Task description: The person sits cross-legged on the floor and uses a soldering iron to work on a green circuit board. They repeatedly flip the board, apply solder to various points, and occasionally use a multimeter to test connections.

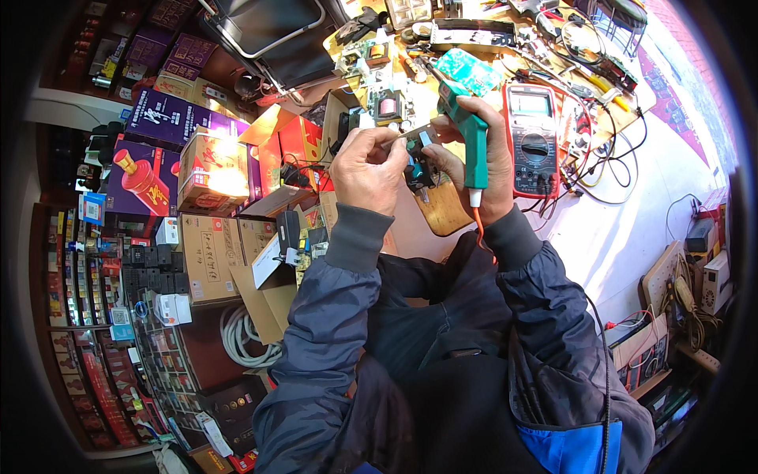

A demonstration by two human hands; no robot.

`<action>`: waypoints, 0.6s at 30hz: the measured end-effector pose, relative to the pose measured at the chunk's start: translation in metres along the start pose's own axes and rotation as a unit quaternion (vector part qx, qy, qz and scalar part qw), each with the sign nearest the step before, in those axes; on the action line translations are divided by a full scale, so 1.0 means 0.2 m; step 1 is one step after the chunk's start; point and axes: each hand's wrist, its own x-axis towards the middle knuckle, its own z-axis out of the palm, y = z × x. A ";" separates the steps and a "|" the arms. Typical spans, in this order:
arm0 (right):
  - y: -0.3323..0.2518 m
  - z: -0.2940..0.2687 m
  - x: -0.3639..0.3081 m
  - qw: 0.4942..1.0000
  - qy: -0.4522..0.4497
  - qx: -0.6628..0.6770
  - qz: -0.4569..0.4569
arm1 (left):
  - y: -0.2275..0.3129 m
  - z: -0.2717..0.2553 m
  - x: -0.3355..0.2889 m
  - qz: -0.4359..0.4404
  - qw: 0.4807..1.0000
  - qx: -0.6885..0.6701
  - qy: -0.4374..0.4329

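My right hand point(488, 134) is wrapped round a green pistol-shaped soldering gun point(476, 154), whose orange cord hangs down at the wrist. Its narrow end points up and away to the left. The right thumb also rests against a small dark circuit board point(418, 162) with components on it. At that board's left edge, my left hand point(369, 167) has thumb and fingers pinched together; what lies between them is too small to make out. Beneath the circuit board is a brown wooden piece point(442, 210). A red multimeter point(532, 150) lies just right of my right hand.
Circuit boards point(388, 107), a teal board point(469, 72), tools and tangled leads point(584, 162) crowd the worktable beyond my hands. Cartons point(212, 249) are stacked at the left, with a coiled grey cable point(243, 340) below. A black chair point(272, 39) stands at the far left.
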 end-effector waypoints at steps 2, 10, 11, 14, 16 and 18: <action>0.00 0.00 0.00 1.000 -0.004 0.009 -0.005 | 0.00 0.00 0.00 -0.002 1.000 0.000 0.003; -0.01 0.00 0.00 1.000 -0.002 -0.003 -0.013 | -0.02 0.02 -0.01 0.017 1.000 -0.011 0.018; -0.01 0.00 0.00 1.000 -0.004 0.002 -0.017 | -0.02 0.02 -0.01 0.024 1.000 -0.006 0.019; -0.02 0.00 -0.01 1.000 -0.006 0.002 -0.018 | -0.02 0.02 -0.01 0.026 0.999 -0.006 0.019; -0.02 0.00 -0.01 1.000 -0.004 -0.006 -0.015 | -0.02 0.02 -0.01 0.018 1.000 -0.009 0.017; -0.02 0.00 -0.01 1.000 -0.004 -0.007 -0.014 | -0.01 0.02 -0.01 0.028 0.999 0.002 0.018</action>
